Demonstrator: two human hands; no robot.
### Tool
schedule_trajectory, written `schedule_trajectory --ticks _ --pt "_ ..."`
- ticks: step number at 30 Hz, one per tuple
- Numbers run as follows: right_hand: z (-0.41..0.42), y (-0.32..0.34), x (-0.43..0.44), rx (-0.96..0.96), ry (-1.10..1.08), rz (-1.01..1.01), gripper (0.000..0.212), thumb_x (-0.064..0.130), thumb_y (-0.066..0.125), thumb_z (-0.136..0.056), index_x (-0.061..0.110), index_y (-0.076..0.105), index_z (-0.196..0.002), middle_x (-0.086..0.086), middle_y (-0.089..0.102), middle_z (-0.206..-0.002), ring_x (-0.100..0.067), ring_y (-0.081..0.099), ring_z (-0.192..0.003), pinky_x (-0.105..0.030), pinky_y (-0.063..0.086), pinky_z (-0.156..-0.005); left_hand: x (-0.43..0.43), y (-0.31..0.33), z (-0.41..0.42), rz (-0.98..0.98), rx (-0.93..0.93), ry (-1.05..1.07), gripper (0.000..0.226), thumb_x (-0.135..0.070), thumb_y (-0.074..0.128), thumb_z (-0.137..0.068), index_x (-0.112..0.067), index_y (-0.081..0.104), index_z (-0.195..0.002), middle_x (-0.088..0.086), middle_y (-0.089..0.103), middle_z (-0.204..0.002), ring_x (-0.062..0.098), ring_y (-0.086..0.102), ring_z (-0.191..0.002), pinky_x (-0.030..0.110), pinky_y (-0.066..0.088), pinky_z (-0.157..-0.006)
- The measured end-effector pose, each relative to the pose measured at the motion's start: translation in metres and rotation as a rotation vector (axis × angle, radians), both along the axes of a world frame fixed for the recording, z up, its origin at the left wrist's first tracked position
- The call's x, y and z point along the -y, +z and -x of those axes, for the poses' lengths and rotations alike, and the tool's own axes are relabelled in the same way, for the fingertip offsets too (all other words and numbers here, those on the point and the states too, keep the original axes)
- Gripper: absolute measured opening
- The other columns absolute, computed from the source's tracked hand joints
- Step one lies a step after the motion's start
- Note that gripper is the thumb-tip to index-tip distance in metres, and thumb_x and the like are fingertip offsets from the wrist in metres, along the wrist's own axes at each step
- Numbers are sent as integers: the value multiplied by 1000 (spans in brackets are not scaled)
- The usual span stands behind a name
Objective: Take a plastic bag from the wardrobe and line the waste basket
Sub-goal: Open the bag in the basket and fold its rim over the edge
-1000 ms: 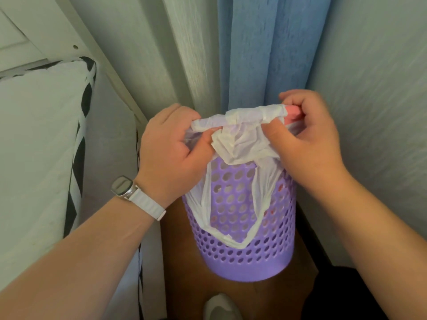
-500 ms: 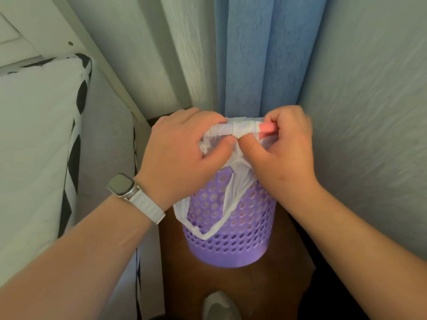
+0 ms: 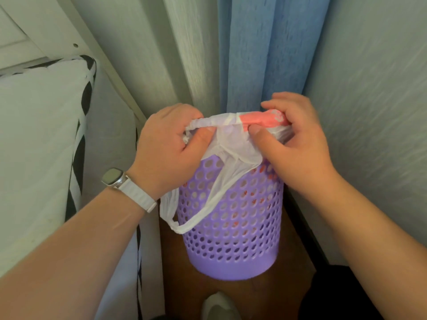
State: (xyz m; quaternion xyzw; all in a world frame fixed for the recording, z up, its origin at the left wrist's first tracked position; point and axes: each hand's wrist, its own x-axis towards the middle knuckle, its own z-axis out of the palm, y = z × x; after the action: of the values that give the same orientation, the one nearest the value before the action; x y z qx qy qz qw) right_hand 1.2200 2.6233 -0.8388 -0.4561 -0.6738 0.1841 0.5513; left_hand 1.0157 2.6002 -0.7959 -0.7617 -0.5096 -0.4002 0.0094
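Note:
A purple perforated waste basket stands on the brown floor in a narrow corner. A thin white plastic bag with a pink printed patch is stretched over its top rim. One bag handle loop hangs down the basket's front left side. My left hand, with a white watch on its wrist, pinches the bag at the rim's left. My right hand pinches the bag's pink part at the rim's right. The basket's opening is hidden behind the bag and my hands.
A white mattress with black-and-white edging fills the left side. A blue curtain and a white curtain hang behind the basket. A pale wall closes the right. A light shoe tip shows at the bottom.
My hands drew close together over the rim half a second ago, then spread apart again, stretching the bag's edge wider along the rim. The handle loop now hangs lower at the left.

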Motion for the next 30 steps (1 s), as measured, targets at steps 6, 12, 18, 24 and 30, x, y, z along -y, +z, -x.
schedule_trajectory --ticks 6,12,18,24,30 --pt "1 -4 0 -36 -54 8 25 37 60 -84 13 59 -86 3 52 -90 -25 56 -88 -47 46 -80 2 1 -3 46 -5 -43 27 -27 54 -92 -5 60 -76 0 51 -67 10 43 -64 24 35 -60" --pt "8 -6 5 24 -111 -7 18 39 63 -82 28 48 -81 5 48 -84 -24 52 -82 -50 43 -74 4 15 -6 91 -155 -55 30 -33 59 -83 -18 68 -107 -4 67 -96 19 62 -91 46 48 -81" --pt "18 -8 12 86 -92 -1 24 45 64 -79 23 54 -80 4 49 -83 -24 51 -82 -44 40 -76 11 12 -21 78 -248 -114 25 -28 52 -92 -16 68 -108 -1 67 -90 23 62 -83 43 48 -72" --pt "22 -11 15 92 -107 33 24 48 64 -75 28 52 -80 7 49 -83 -20 50 -82 -44 41 -77 9 -2 -16 149 -300 -77 24 -32 47 -93 -20 65 -103 -2 66 -91 22 62 -85 38 46 -70" --pt "16 -7 10 128 69 28 23 41 64 -79 24 60 -94 7 55 -92 -19 53 -89 -46 44 -84 6 -6 -10 130 -315 -25 27 -27 40 -89 -13 62 -93 5 65 -84 31 60 -77 40 48 -61"
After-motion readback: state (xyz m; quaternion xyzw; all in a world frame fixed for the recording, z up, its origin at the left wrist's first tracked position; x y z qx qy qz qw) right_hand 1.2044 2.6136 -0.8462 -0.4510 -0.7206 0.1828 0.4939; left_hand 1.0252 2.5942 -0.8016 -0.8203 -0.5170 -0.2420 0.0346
